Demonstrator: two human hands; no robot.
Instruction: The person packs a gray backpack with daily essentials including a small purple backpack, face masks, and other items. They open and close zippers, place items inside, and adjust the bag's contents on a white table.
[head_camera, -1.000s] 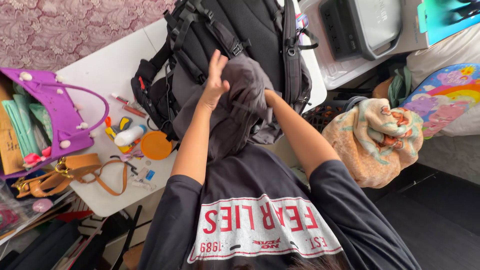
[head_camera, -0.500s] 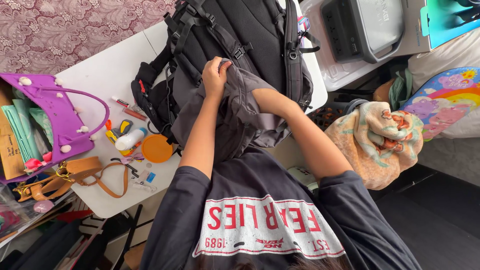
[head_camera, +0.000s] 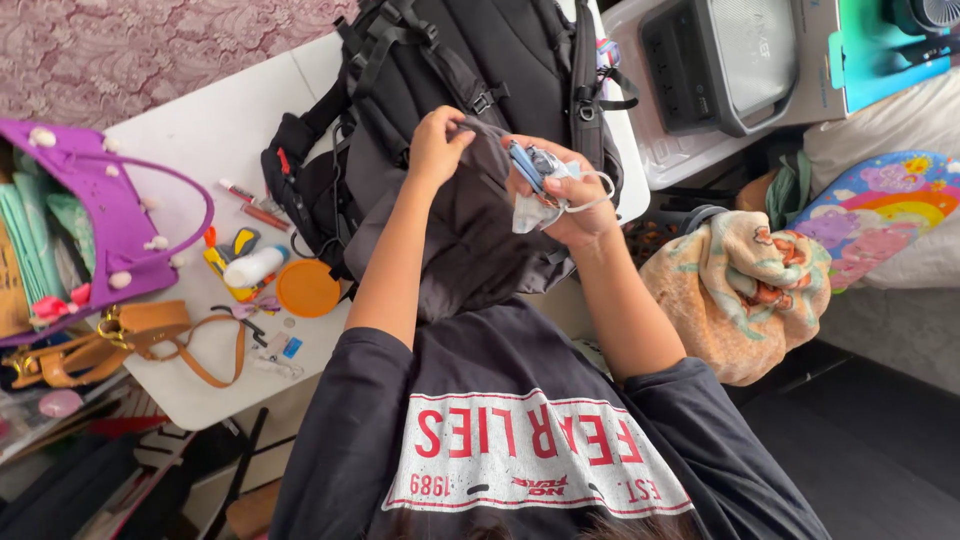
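Your right hand (head_camera: 570, 200) grips a loose bundle: a white face mask (head_camera: 530, 208) and something blue. Your left hand (head_camera: 438, 145) pinches the grey pouch (head_camera: 460, 240) open over the black backpack (head_camera: 480, 70). The dangling mask loop could snag, I judge. At two o'clock sits a teal box (head_camera: 885, 50).

White tabletop (head_camera: 215, 130) runs corner-on across the view, bright even light all over it. Beyond its far-left edge, a mauve paisley fabric (head_camera: 150, 45) fills the backdrop. Off the right edge, dark floor (head_camera: 880, 440). A pale storage bin (head_camera: 690, 150) sits past the far-right corner, peach patterned blanket (head_camera: 745, 290) bundled below.
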